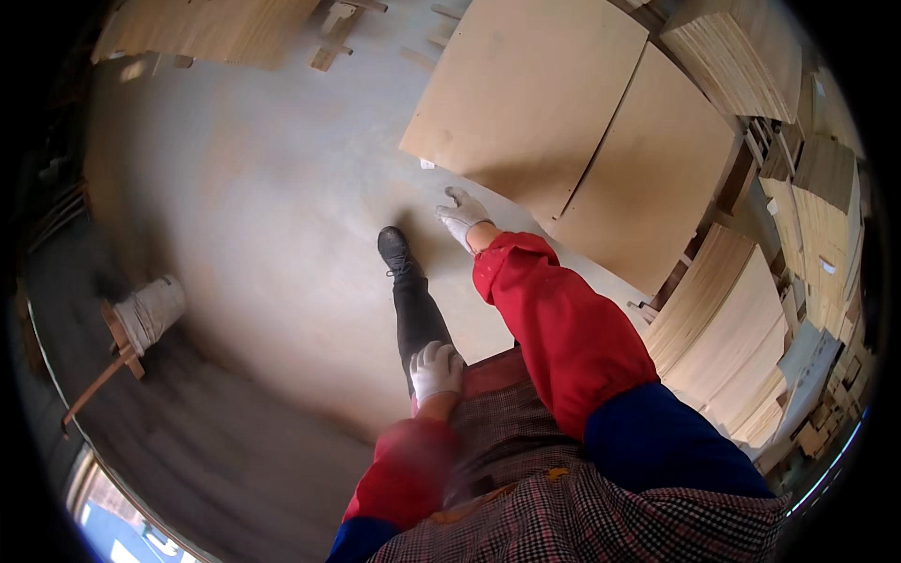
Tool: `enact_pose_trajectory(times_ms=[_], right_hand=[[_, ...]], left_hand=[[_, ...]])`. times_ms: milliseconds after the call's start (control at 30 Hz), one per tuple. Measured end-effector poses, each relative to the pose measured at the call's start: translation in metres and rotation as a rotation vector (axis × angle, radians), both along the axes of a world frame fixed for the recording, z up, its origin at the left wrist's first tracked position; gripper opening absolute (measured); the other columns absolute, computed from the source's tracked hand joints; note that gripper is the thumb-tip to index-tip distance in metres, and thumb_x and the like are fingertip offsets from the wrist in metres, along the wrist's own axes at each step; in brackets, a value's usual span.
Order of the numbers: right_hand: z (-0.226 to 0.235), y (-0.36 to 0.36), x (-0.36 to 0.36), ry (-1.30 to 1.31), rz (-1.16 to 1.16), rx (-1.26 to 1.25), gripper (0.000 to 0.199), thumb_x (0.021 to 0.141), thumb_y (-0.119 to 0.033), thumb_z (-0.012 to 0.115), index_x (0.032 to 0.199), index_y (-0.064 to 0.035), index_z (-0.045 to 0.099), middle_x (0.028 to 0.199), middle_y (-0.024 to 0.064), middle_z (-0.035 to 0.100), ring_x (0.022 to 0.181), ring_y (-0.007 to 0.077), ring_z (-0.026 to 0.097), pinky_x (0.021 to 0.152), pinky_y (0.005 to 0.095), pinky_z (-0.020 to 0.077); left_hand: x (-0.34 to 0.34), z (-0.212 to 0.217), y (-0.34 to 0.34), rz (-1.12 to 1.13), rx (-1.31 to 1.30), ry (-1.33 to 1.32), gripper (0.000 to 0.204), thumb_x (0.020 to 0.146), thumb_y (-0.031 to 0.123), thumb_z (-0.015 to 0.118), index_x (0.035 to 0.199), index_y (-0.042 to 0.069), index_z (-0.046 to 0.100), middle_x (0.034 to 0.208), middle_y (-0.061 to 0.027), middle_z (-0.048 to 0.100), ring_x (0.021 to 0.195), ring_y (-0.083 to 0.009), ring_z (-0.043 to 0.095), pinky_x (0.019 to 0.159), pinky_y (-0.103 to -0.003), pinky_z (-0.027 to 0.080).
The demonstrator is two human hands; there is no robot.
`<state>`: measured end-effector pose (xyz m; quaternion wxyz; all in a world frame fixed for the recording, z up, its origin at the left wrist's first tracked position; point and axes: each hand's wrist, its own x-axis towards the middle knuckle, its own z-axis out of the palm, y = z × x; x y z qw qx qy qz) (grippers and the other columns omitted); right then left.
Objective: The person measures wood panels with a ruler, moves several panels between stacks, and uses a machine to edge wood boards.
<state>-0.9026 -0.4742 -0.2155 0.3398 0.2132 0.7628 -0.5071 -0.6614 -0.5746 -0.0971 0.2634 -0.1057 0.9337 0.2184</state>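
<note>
My right hand (462,216), in a pale work glove, reaches forward over the floor with its fingers apart and nothing in them. It is nearest to the front edge of a large plywood sheet (526,89), with a gap seen between them. A second sheet (652,164) lies beside the first, divided from it by a dark narrow seam. My left hand (437,371), gloved too, hangs by my thigh in front of the checked apron (526,516). Its fingers bend slightly downward, their tips partly hidden, and no object shows in it.
Stacks of plywood (704,310) stand along the right, with another stack (741,56) at the far right. More boards (206,28) lie at the far left. A whitish bucket-like container (150,314) sits by a wooden piece at left. Small wood blocks (333,38) lie ahead on the floor.
</note>
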Motion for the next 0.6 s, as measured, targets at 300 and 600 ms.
enact_pose_trajectory(times_ms=[300, 600], right_hand=[[-0.071, -0.071, -0.027, 0.241, -0.69, -0.01, 0.034, 0.07, -0.008, 0.067, 0.101, -0.0018, 0.056, 0.099, 0.0108, 0.055, 0.086, 0.0156, 0.053, 0.074, 0.0262, 0.0437], [-0.067, -0.071, 0.02, -0.106, -1.03, -0.683, 0.017, 0.078, -0.008, 0.061, 0.089, 0.0024, 0.053, 0.078, 0.0065, 0.058, 0.067, 0.0122, 0.054, 0.062, 0.0233, 0.0425]], left_hand=[[-0.098, -0.013, -0.109, -0.412, 0.104, -0.091, 0.031, 0.075, 0.026, 0.058, 0.099, 0.008, 0.058, 0.108, -0.0103, 0.054, 0.105, -0.0272, 0.047, 0.099, -0.046, 0.026], [-0.124, -0.022, -0.149, -0.609, 0.192, -0.209, 0.028, 0.076, 0.025, 0.057, 0.098, 0.008, 0.057, 0.105, -0.0099, 0.054, 0.102, -0.0277, 0.048, 0.098, -0.046, 0.026]])
